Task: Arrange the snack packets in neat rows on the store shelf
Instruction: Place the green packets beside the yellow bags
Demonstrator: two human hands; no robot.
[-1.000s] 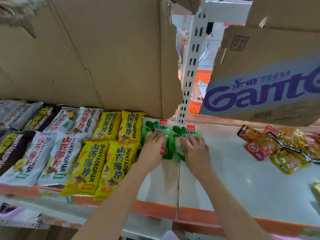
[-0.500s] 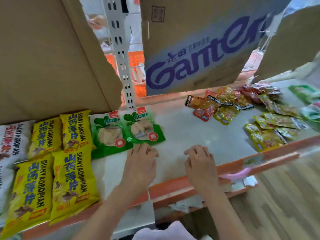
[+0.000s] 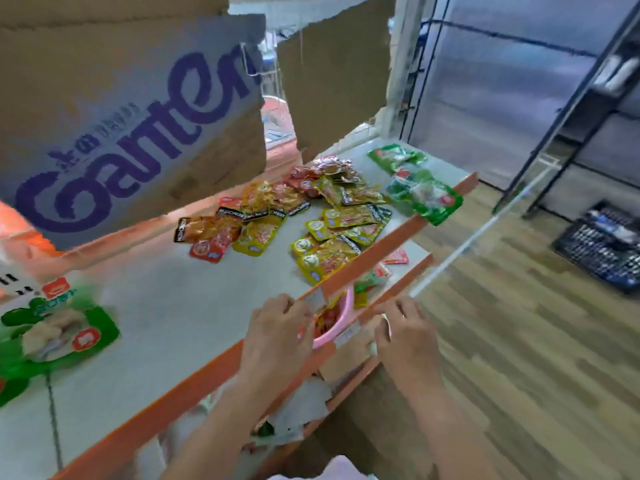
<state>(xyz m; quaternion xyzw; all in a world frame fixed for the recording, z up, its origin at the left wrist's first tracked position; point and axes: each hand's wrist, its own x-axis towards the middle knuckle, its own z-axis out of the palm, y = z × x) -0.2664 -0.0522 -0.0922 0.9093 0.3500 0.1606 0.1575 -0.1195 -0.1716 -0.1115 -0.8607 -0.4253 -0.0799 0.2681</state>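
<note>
1. Both hands have come away from the pair of green packets they were pressing flat a second ago; one green packet [image 3: 59, 332] now lies at the far left of the shelf [image 3: 180, 306], and the view has swung right toward the unsorted stock.

2. The left hand [image 3: 277, 332] sits at the shelf's orange front edge [image 3: 398, 233], fingers loosely curled and holding nothing that can be seen.

3. The right hand [image 3: 407, 336] hovers just off the edge, over the lower shelf, fingers bent; it appears empty, though motion blur makes that hard to confirm.

4. Between the hands and just below the edge, a pink basket [image 3: 334, 327] holds what look like more red and yellow packets.

5. Further along the shelf a loose heap of yellow and red snack packets [image 3: 287, 216] lies scattered and overlapping, in no row.

6. Beyond it, near the shelf's far end, a few more green packets [image 3: 422, 192] sit askew, one overhanging the front edge.

7. Cardboard cartons [image 3: 131, 109] stand over the back of the shelf.

8. The shift suggests the green pair is judged placed and attention is moving to the next batch; most of the arranging on this stretch remains undone.
</note>
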